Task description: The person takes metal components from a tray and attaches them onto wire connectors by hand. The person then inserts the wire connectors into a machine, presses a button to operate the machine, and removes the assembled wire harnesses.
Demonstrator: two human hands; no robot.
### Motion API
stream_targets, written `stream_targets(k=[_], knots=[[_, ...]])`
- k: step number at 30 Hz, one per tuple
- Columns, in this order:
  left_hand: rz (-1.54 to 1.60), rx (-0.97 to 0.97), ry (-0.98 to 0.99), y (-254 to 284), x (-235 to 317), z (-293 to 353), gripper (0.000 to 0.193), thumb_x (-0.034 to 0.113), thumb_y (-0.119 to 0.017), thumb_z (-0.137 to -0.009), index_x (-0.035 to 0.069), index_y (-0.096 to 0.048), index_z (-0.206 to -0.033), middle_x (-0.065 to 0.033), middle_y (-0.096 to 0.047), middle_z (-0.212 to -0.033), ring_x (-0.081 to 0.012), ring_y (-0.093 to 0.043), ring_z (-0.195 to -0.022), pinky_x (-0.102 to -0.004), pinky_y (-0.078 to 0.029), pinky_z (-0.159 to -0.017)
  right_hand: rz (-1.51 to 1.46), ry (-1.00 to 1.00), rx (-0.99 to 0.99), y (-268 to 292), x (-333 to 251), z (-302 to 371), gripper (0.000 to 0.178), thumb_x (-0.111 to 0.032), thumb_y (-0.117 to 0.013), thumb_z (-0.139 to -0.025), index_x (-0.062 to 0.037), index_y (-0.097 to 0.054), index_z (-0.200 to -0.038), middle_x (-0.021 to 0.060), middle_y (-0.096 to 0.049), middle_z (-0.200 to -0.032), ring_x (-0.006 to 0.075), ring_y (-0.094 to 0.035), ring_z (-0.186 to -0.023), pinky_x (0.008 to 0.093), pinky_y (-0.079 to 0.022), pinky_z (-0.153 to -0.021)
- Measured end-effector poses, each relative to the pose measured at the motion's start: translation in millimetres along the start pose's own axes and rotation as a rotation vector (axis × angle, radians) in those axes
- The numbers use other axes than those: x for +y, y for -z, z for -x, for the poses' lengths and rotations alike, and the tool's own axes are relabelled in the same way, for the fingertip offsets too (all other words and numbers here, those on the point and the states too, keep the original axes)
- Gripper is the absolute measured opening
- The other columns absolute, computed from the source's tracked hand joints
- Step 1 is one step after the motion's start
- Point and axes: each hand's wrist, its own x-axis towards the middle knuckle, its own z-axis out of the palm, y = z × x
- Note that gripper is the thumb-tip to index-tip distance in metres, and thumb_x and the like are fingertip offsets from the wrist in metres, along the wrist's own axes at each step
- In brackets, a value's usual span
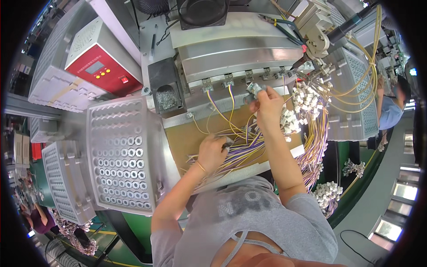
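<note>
My right hand [269,107] is raised by the front of a metal fixture [240,60]. Its fingers are pinched on a small silver metal part [252,87], close to the row of metal clips. Lower down, my left hand [212,153] lies curled over a bundle of purple, yellow and white wires [240,158] on a brown board [178,144]; its fingertips are closed on wires, partly hidden. Two wire pairs [231,102] run from clips on the fixture down to the bundle. White connectors [307,100] are heaped to the right of my right hand.
At left stand a tray of round metal parts [120,155] and a red-fronted control box [104,69]. A black bin [167,86] of small metal pieces sits beside the fixture. Pliers [284,29] lie on top. Yellow tubes [371,66] hang at right. A co-worker [393,102] is far right.
</note>
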Motion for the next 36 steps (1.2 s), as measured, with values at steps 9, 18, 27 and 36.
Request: stream_targets(k=[9,18,27,36], knots=[[0.936,-0.273,0.228,43,27,-1,0.010,0.001,-0.059,-0.076,-0.001,-0.059,-0.086,-0.0025,-0.062,-0.084,-0.0060,-0.054,-0.082,-0.0236,-0.046,-0.073,-0.002,0.045,0.031,-7,2,1,0.013,-0.007,-0.046,-0.077,0.0033,-0.053,-0.079,0.0116,-0.058,-0.065,0.0151,-0.052,-0.041,0.0238,-0.043,-0.036],[-0.314,0.140,-0.243,47,41,-4,0.016,0.003,-0.052,-0.063,0.008,-0.060,-0.075,-0.0064,-0.054,-0.058,-0.0223,-0.053,-0.056,-0.0342,-0.042,-0.047,-0.174,-0.023,0.037,-33,-14,-2,0.014,-0.007,-0.046,-0.078,0.0069,-0.048,-0.074,0.0135,-0.055,-0.068,0.0271,-0.060,-0.052,0.0327,-0.051,-0.048],[-0.476,0.099,-0.170,71,29,14,0.013,0.007,-0.055,-0.065,0.009,-0.061,-0.077,-0.0074,-0.055,-0.059,-0.0232,-0.054,-0.057,-0.0337,-0.042,-0.048,0.595,0.589,0.056,69,-34,4,0.017,-0.012,-0.057,-0.077,0.0026,-0.062,-0.086,0.0083,-0.061,-0.065,0.0093,-0.055,-0.050,0.0234,-0.044,-0.051],[0.391,0.059,0.358,93,10,17,0.018,-0.001,-0.057,-0.071,0.002,-0.063,-0.088,-0.0024,-0.063,-0.077,-0.0044,-0.055,-0.072,-0.0209,-0.045,-0.063,1.411,0.735,0.147,167,-25,-146,0.028,-0.009,-0.055,-0.069,0.0005,-0.046,-0.094,0.0204,-0.054,-0.074,0.0369,-0.056,-0.065,0.0439,-0.044,-0.055]])
